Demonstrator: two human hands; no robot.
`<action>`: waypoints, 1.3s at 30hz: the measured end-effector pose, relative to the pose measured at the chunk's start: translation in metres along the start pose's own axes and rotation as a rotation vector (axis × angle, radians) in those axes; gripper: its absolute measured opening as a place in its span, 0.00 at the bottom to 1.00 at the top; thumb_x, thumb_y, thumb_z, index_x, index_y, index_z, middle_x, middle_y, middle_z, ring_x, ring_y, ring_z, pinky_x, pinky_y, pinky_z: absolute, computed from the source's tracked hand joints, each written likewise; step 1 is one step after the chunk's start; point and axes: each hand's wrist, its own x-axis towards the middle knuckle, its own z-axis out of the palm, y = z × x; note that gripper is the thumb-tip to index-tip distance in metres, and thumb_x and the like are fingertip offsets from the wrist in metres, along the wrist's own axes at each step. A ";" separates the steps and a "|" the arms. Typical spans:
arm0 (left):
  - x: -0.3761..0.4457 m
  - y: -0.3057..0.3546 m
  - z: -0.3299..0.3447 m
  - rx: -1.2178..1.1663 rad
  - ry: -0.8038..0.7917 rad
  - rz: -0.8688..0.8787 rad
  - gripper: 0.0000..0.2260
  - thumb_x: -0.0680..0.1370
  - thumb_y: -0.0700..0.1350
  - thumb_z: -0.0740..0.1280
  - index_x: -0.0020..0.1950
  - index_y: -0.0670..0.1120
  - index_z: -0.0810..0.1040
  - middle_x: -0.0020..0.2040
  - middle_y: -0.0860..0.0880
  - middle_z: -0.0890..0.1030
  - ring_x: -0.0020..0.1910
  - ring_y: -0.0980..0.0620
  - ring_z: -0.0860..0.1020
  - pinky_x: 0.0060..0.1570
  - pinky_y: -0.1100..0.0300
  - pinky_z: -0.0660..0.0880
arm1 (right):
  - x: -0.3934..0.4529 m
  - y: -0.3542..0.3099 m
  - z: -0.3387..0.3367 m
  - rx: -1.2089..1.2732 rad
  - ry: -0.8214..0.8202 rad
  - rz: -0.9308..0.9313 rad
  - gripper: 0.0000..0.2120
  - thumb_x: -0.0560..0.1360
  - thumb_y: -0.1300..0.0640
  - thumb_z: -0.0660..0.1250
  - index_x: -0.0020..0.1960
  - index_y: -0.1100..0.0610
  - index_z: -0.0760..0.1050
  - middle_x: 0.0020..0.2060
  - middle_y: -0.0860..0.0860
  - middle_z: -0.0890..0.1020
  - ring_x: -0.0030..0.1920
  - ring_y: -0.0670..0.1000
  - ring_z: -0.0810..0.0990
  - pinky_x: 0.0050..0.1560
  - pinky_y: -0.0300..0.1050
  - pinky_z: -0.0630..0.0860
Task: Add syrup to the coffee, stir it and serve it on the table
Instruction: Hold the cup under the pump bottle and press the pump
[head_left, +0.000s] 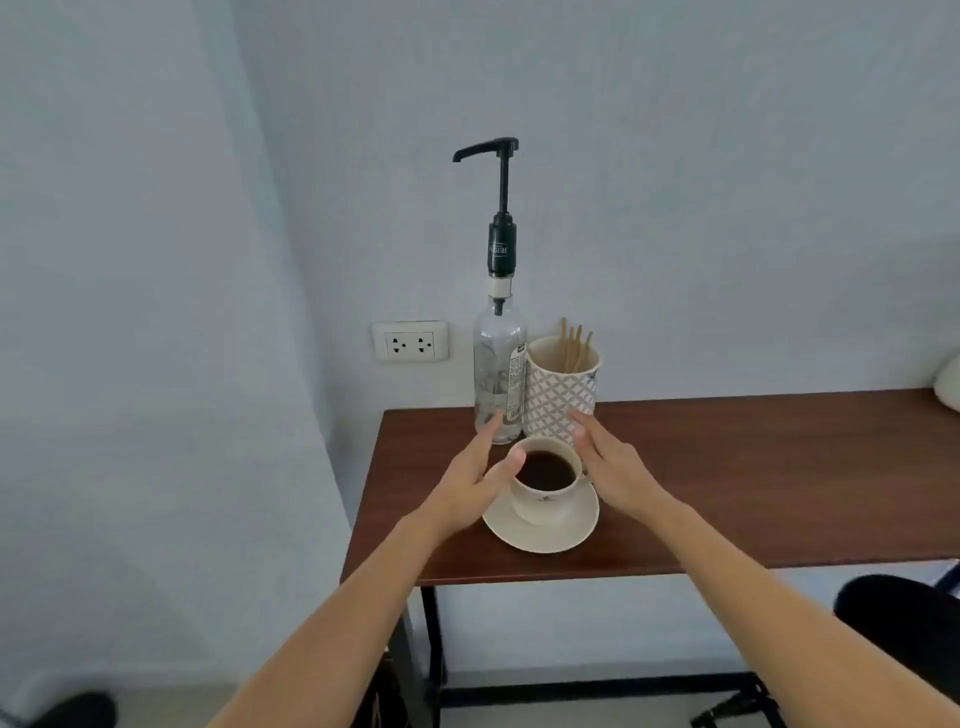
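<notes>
A white cup of black coffee (545, 480) stands on a white saucer (543, 530) near the left end of a brown table (753, 483). Behind it stands a clear syrup bottle (498, 374) with a tall black pump whose spout points left. Beside the bottle, a patterned white mug (561, 395) holds several wooden stir sticks (574, 345). My left hand (475, 480) is spread at the cup's left side, thumb at the rim. My right hand (610, 462) is spread at the cup's right side. Neither hand grips anything.
The table stands against a pale wall with a double power socket (410, 341) left of the bottle. A dark chair (904, 634) sits at the lower right, and something white (948, 382) lies at the table's far right edge.
</notes>
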 end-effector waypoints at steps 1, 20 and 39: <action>0.000 -0.004 0.008 -0.057 0.014 0.001 0.40 0.77 0.66 0.63 0.83 0.53 0.51 0.80 0.57 0.61 0.78 0.60 0.58 0.78 0.56 0.57 | 0.001 0.004 0.003 0.043 0.007 -0.017 0.23 0.84 0.42 0.49 0.77 0.45 0.63 0.73 0.52 0.72 0.74 0.57 0.68 0.70 0.47 0.62; 0.012 -0.004 0.050 -0.084 0.359 0.045 0.42 0.58 0.46 0.85 0.67 0.54 0.71 0.58 0.58 0.82 0.61 0.58 0.80 0.59 0.66 0.75 | 0.006 0.000 0.010 0.407 -0.056 0.005 0.18 0.81 0.45 0.55 0.56 0.47 0.83 0.51 0.48 0.87 0.55 0.46 0.84 0.61 0.55 0.78; 0.082 0.111 -0.112 -0.098 0.487 0.179 0.41 0.51 0.56 0.83 0.61 0.58 0.73 0.51 0.57 0.84 0.51 0.58 0.83 0.51 0.56 0.82 | 0.135 -0.217 -0.091 0.323 0.306 -0.324 0.16 0.82 0.41 0.53 0.64 0.47 0.70 0.56 0.52 0.80 0.58 0.56 0.80 0.62 0.56 0.76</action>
